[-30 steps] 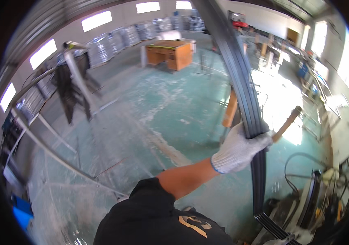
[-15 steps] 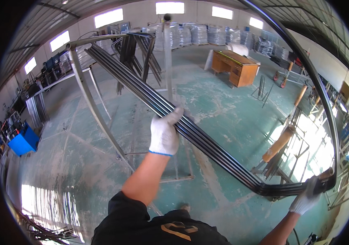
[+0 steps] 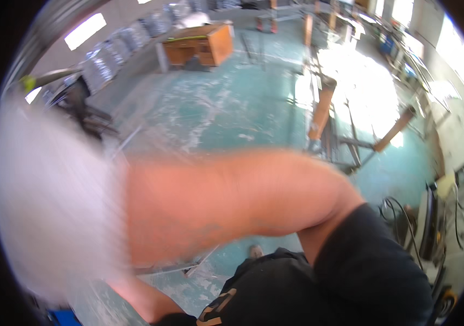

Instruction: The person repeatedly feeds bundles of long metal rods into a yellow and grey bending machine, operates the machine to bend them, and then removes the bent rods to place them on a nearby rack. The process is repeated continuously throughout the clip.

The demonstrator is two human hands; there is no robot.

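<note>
My right hand [image 3: 60, 201], in a white glove, is large and badly blurred at the left, its arm stretched right across the view. Its fingers cannot be made out, nor whether they grip anything. My left forearm [image 3: 142, 299] shows low at the left, running up behind the right glove, which hides my left hand. Past the glove's top edge juts a metal bar [image 3: 55, 77] with a yellow-green end. Dark metal tubes [image 3: 82, 106] hang just beyond it. The bundle of bent black tubes held earlier is not visible.
A wooden desk [image 3: 199, 46] stands on the green floor ahead. Metal stands with brown padded arms [image 3: 322, 108] are at the right, with a black cable [image 3: 406, 223] and equipment nearer along the right side. Wrapped stacks [image 3: 109, 60] line the far wall.
The view has swung to the right. My right hand has crossed from the lower right to the far left. The black tube bundle and my left hand have gone out of sight.
</note>
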